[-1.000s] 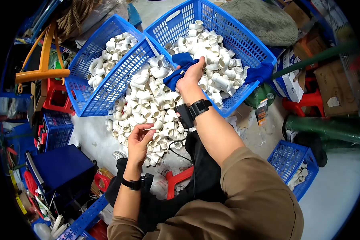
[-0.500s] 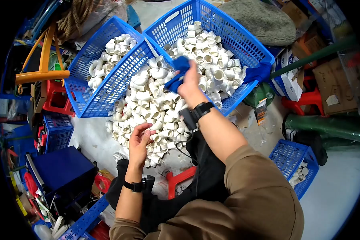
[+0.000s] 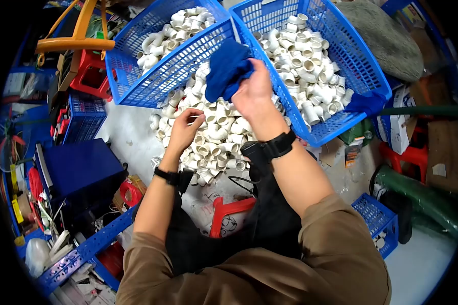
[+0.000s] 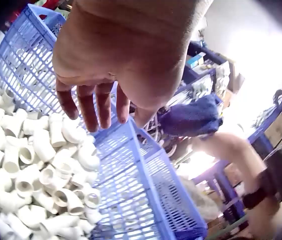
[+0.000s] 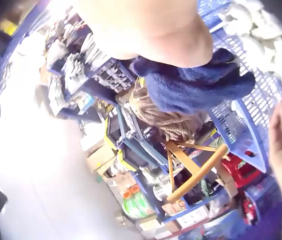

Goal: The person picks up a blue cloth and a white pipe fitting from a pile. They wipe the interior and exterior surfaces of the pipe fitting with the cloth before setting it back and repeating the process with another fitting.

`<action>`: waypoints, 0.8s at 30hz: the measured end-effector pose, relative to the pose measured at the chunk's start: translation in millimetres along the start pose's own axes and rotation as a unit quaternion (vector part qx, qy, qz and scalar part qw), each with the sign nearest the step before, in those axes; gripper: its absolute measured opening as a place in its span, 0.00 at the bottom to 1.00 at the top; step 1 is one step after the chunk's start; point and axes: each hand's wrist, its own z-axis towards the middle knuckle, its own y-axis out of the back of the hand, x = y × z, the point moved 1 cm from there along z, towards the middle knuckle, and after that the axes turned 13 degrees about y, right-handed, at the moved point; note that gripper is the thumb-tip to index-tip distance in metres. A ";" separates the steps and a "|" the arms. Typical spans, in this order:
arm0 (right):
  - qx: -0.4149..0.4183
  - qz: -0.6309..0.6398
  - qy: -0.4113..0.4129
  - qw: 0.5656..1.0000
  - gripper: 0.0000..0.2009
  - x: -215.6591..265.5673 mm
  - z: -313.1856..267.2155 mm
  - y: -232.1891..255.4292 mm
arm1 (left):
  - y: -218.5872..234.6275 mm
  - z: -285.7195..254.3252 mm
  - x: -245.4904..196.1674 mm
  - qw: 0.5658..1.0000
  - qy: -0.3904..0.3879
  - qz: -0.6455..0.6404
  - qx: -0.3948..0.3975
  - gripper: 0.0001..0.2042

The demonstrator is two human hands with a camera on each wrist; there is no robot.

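My right hand grips a bunched blue cloth, its fingers mostly behind the fabric. The cloth is held up over a heap of white plastic pipe fittings, overlapping the walls of both baskets in the head view. Lower and to the left, my left hand hovers above the heap with loosely bent fingers. Nothing is in that hand; the left wrist view shows its fingers hanging down apart from the fittings. In the right wrist view the cloth droops below the palm.
Two blue plastic baskets, left and right, hold more white fittings. Another blue cloth hangs at the right basket's corner. A red stool is between my legs. A dark blue box stands left; a large stone lies behind.
The head view has shifted, so the baskets appear higher and farther right. My right hand has moved the cloth left from the right basket over the heap. The cloth now hangs more spread out.
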 end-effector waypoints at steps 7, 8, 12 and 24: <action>0.021 -0.026 0.048 0.998 0.14 7.2 18.7 11.4 | -34.6 67.8 108.1 0.909 0.078 0.409 -0.008 0.24; 0.042 -0.061 0.081 0.994 0.12 9.3 22.2 14.8 | -41.0 69.0 119.9 0.897 0.106 0.429 -0.007 0.27; 0.044 -0.161 0.190 0.968 0.23 8.1 24.3 16.7 | -62.9 80.2 166.7 0.874 0.148 0.463 -0.004 0.30; 0.077 -0.209 0.125 0.967 0.25 5.7 15.1 14.1 | -78.3 102.9 214.7 0.906 0.171 0.385 -0.046 0.21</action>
